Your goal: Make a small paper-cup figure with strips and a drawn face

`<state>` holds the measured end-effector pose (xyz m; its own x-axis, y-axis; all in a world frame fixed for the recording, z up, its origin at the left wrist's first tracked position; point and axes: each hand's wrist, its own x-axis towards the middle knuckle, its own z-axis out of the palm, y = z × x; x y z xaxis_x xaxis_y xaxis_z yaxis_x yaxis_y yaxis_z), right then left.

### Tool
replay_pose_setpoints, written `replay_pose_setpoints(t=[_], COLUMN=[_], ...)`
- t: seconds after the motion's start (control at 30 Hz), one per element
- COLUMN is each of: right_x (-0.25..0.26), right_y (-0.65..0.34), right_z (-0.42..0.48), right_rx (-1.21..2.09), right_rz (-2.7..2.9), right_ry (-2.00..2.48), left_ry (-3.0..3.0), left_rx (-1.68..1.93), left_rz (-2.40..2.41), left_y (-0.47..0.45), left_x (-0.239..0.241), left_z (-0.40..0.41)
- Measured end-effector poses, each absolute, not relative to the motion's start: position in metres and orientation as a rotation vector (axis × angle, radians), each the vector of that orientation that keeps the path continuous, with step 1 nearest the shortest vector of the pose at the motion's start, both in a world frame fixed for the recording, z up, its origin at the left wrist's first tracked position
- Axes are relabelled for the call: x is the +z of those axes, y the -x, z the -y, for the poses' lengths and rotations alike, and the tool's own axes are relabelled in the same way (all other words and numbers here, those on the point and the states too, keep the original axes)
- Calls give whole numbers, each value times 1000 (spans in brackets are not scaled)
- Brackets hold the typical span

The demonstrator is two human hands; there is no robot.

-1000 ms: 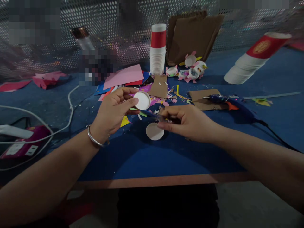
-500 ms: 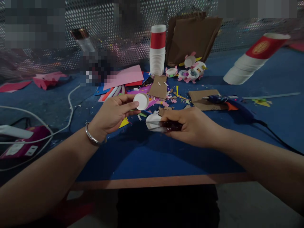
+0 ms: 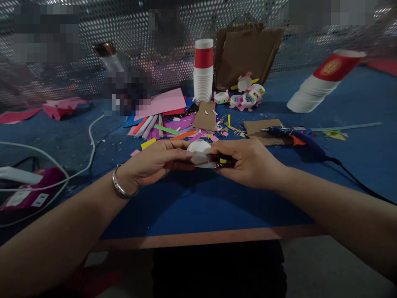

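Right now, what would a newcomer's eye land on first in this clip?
Both hands meet at mid-table: the left hand holds a white round piece by the bladed tool in the right hand. Behind lie bright paper scraps, with an upright cup stack beyond them.

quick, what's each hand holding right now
left hand: closed, seems to pinch the white round piece
right hand: closed on the scissors
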<state>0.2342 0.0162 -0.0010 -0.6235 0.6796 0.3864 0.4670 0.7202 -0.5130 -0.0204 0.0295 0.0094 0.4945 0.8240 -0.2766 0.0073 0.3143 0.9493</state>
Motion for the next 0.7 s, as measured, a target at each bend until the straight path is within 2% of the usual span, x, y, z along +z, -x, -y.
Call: replay_pose_setpoints(t=[0.23,0.7], right_x=[-1,-4], right_y=[-234,-228], right_z=[-17,-20], right_rx=[562,679], right_rz=[2350,1911], right_ry=[872,941], left_ry=[-1185,-1632], left_rx=[691,854], left_rz=[-908,-894], left_y=[17,13], left_x=[10,7], left_z=[-24,-20])
